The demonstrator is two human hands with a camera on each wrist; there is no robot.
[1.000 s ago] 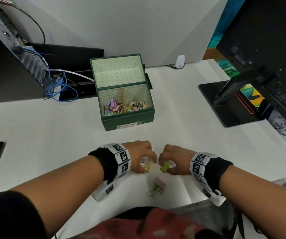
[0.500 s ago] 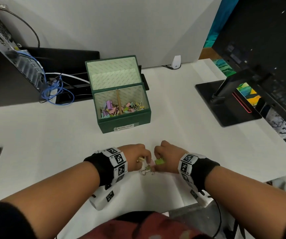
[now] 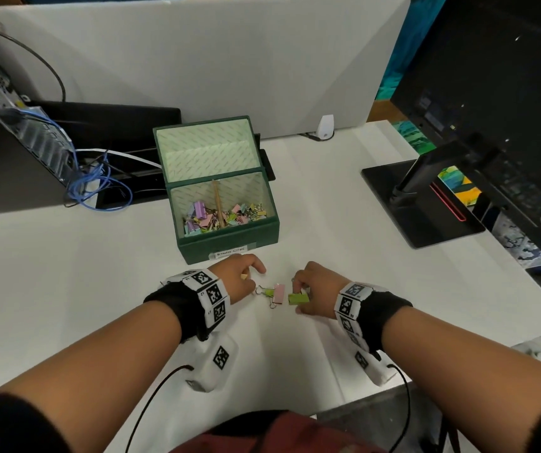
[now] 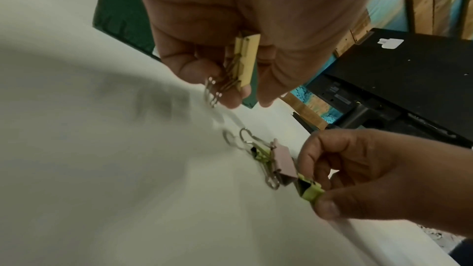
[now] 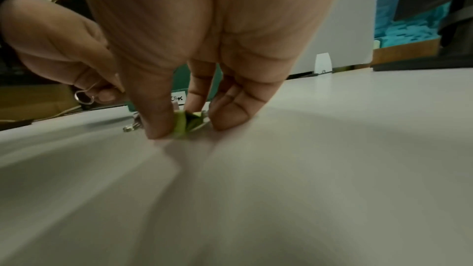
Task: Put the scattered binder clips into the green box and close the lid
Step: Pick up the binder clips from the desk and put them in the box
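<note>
The green box (image 3: 230,245) stands open on the white desk, lid tipped back, with several pastel binder clips (image 3: 223,215) inside. Just in front of it my left hand (image 3: 244,281) holds a yellow binder clip (image 4: 247,62) in its curled fingers. My right hand (image 3: 311,294) pinches a green binder clip (image 3: 297,299) between thumb and fingers, low on the desk; the same green clip (image 5: 183,123) shows under my thumb in the right wrist view. Between the hands a pink binder clip (image 3: 278,294) and a smaller green clip (image 3: 267,291) lie loose on the desk.
A monitor on a black stand (image 3: 425,207) fills the right side. A computer case with blue cables (image 3: 96,188) sits at the back left, by a black tray (image 3: 109,132). A grey partition (image 3: 213,60) closes the back. The desk's front edge lies near my body.
Both hands have moved forward toward the box and drawn slightly apart. The pink clip, earlier behind the hands, now lies between them.
</note>
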